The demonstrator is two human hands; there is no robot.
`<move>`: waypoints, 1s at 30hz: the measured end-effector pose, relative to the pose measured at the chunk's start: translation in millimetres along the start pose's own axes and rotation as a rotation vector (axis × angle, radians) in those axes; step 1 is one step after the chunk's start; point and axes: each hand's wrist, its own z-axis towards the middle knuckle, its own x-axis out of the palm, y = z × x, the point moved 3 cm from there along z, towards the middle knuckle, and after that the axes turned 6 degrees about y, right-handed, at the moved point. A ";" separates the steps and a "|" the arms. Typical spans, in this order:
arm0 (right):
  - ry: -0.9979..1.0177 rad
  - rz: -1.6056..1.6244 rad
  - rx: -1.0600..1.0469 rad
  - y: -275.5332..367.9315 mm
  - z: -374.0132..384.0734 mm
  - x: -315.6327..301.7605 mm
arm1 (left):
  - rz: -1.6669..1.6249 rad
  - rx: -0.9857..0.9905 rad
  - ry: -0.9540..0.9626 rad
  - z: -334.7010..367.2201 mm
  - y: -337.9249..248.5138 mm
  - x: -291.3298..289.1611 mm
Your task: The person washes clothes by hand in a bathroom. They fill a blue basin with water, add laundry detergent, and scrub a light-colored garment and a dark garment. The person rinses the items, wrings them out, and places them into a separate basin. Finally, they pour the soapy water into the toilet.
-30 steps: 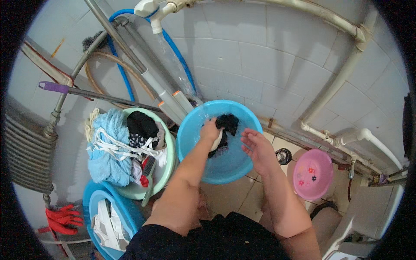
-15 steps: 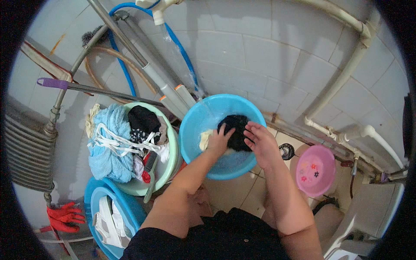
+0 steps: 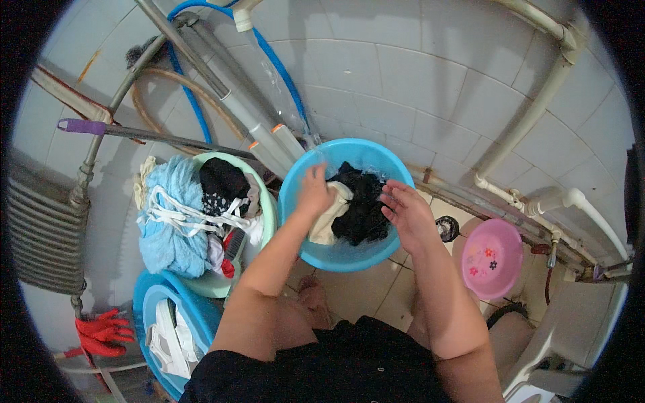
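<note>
Your left hand [image 3: 314,195] blurs beside the cream cloth [image 3: 329,221]; I cannot tell whether its grip is closed. Your right hand [image 3: 408,213] is empty, its grip loosely apart. The black cloth [image 3: 363,215] lies with the cream one in the blue basin [image 3: 356,264]. The faucet [image 3: 243,20] pours near its far-left rim, so nudging the basin could splash the floor [image 3: 366,295].

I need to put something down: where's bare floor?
Bare tiles lie this side of the blue basin, right of the foot; another patch left of the pink basin. Leftward is crowded: green laundry tub, blue tubs.
</note>
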 end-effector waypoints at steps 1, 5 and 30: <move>0.017 -0.004 0.003 -1.9 -0.1 1.2 | 0.034 0.026 0.122 11.0 16.0 39.1; -0.003 -0.034 -0.015 0.9 0.2 -6.9 | 0.410 -0.102 0.216 -34.1 -70.6 46.6; 0.022 -0.013 0.000 3.4 -7.1 -9.8 | 0.234 0.185 0.129 2.8 -49.2 76.2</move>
